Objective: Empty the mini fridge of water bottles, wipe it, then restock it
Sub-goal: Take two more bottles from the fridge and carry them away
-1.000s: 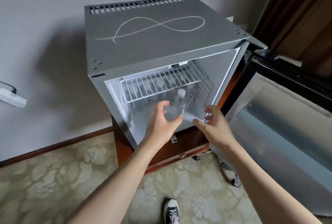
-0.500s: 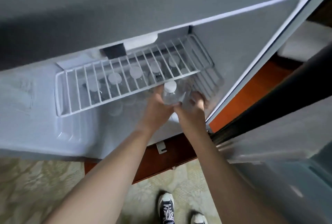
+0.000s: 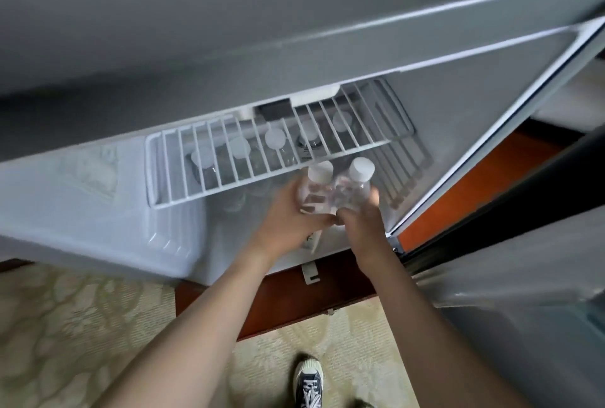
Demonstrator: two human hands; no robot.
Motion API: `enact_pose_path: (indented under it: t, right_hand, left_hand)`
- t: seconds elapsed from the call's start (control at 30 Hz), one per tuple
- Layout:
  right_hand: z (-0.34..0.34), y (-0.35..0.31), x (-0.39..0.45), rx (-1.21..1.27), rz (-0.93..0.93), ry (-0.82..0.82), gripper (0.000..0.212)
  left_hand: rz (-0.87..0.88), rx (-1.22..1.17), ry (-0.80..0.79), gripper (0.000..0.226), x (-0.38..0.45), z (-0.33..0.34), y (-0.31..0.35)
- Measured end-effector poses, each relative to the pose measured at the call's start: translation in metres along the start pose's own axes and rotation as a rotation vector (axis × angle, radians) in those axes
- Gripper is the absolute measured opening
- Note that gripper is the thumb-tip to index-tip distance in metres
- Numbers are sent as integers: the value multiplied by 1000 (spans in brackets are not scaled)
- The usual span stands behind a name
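Two clear plastic water bottles with white caps are at the mouth of the open grey mini fridge (image 3: 294,47), just in front of and below its white wire shelf (image 3: 262,158): the left bottle (image 3: 316,186) is wrapped by the left hand (image 3: 288,221), and the right bottle (image 3: 355,185) by the right hand (image 3: 361,221). Each grip is narrow and closed round a bottle's body, and the two bottles touch side by side. The likely trouble from here is a cap or shoulder catching the front wire of the shelf as the pair is lifted out, since both caps sit right at its edge; the smooth bottles could also slip if they are wet, though that cannot be told. Five more white caps (image 3: 274,138) show through the shelf wires, in a row toward the back, so at least seven bottles are visible in all; blurred shapes lower down may be more. One shelf, one swung-open fridge door (image 3: 523,276) at right, and one dark sneaker (image 3: 307,384) on the patterned carpet below.
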State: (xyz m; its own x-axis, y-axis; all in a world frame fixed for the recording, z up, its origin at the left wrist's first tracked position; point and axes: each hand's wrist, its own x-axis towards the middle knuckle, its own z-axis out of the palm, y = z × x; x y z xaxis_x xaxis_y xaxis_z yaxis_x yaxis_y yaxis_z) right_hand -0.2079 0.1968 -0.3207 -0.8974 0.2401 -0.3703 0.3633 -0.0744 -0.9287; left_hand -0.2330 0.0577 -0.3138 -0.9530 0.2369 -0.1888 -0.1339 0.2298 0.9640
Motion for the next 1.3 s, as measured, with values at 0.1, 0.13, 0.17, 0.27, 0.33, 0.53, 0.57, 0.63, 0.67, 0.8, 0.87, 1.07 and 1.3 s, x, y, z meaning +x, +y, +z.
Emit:
enact_pose_path:
  t: [0.1, 0.13, 0.17, 0.27, 0.33, 0.53, 0.57, 0.63, 0.67, 0.8, 0.87, 1.07, 1.3]
  right_hand:
    - [-8, -3, -25, 58, -48, -117, 46]
    - [-11, -6, -36, 71, -60, -139, 51]
    - [-14, -13, -49, 73, -80, -152, 57]
    - [-25, -40, -87, 32, -217, -235, 61]
    - [-32, -62, -114, -22, -331, -339, 56]
    - [-51, -115, -210, 43, -441, -429, 54]
    - [-49, -123, -226, 67, -461, -456, 56]
    - [-39, -135, -252, 95, -494, -511, 55]
    - [-32, -139, -268, 105, -510, -552, 52]
    - [12, -139, -334, 72, -538, -729, 49]
    - [39, -133, -366, 46, -546, -816, 49]
    - [150, -108, -478, 9, -552, -1095, 46]
    - [275, -71, -604, -34, -516, -1378, 47]
  left_hand:
    - [18, 27, 12, 65, -34, 4, 17]
    - [26, 13, 26, 64, -46, 6, 22]
    - [30, -15, 52, 62, -57, 7, 27]
    - [65, -73, 170, 55, -97, 8, 54]
    - [87, -70, 281, 50, -130, 4, 79]
    - [205, -12, 496, 57, -248, -1, 157]
    - [217, -4, 539, 54, -269, -3, 167]
    - [218, -28, 628, 49, -302, -11, 182]
    - [215, -47, 682, 48, -324, -16, 187]
    - [194, -95, 905, 51, -414, -49, 195]
    - [186, -91, 1028, 47, -459, -66, 192]
    - [121, -120, 1337, 47, -603, -119, 168]
    - [93, -55, 1634, 36, -749, -194, 136]
